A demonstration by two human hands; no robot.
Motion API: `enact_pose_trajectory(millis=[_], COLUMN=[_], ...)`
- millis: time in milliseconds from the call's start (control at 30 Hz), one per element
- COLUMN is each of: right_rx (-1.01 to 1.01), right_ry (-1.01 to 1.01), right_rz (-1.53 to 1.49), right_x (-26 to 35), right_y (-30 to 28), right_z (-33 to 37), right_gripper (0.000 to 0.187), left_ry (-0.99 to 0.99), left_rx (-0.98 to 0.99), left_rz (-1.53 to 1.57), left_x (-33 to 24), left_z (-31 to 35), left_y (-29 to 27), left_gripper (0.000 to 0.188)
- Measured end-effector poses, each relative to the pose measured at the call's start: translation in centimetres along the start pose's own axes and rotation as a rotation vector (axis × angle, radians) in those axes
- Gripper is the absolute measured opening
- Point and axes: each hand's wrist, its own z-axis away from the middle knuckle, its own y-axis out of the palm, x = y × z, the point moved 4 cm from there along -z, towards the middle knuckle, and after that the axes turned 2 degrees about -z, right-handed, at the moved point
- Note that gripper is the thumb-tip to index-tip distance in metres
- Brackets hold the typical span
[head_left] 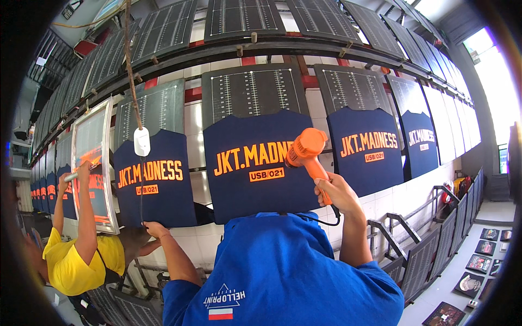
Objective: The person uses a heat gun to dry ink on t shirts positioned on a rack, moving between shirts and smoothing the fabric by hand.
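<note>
In my right hand (338,192) is an orange heat gun (309,155), gripped by its handle. Its nozzle points left, just over the orange print on the navy shirt (261,198) in front of me. A black cord trails from the handle's lower end. Low on the left, my left hand (156,229) is closed on a thin black cord (142,201), which hangs from a white socket (142,142). Behind that cord lies another navy shirt (155,204) with the same orange print.
Two more printed navy shirts, one nearer (367,171) and one farther (420,158), lie to the right on dark ruled boards (253,89). At left, a person in a yellow shirt (81,266) works over a framed screen (111,217). Metal racks (421,261) stand lower right.
</note>
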Motion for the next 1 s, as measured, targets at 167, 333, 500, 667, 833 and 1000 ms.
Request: enact_pose_trajectory(millis=[167,333,500,667,833,1000], right_rx=[0.021,0.008,-0.01,-0.023,-0.033,-0.065], right_ry=[-0.002,-0.036,-0.067,-0.107,-0.112,-0.109], right_rz=[0.017,0.047,0.003,-0.031,-0.046,-0.04], right_x=[0.9,1.5,2.8,3.2,3.7,3.4], right_y=[1.2,1.2,1.6,1.7,1.9,2.2], right_z=[-0.8,-2.3,-3.3,-4.1,-4.3,-4.1], right_gripper=[0.027,0.028,0.028,0.028,0.028,0.028], left_ry=[-0.016,-0.016,0.014,0.067,0.145,0.119], left_rx=[0.019,0.009,0.011,0.022,0.084,0.057], left_rz=[0.108,0.075,-0.016,0.015,-0.043,-0.149], left_x=[-0.4,-0.8,-0.6,0.9,1.5,-0.4], left_z=[1.3,2.1,1.2,-1.6,-4.1,0.0], left_y=[-0.1,-0.3,-0.4,0.0,-0.4,-1.6], left_gripper=[0.075,0.076,0.078,0.077,0.076,0.076])
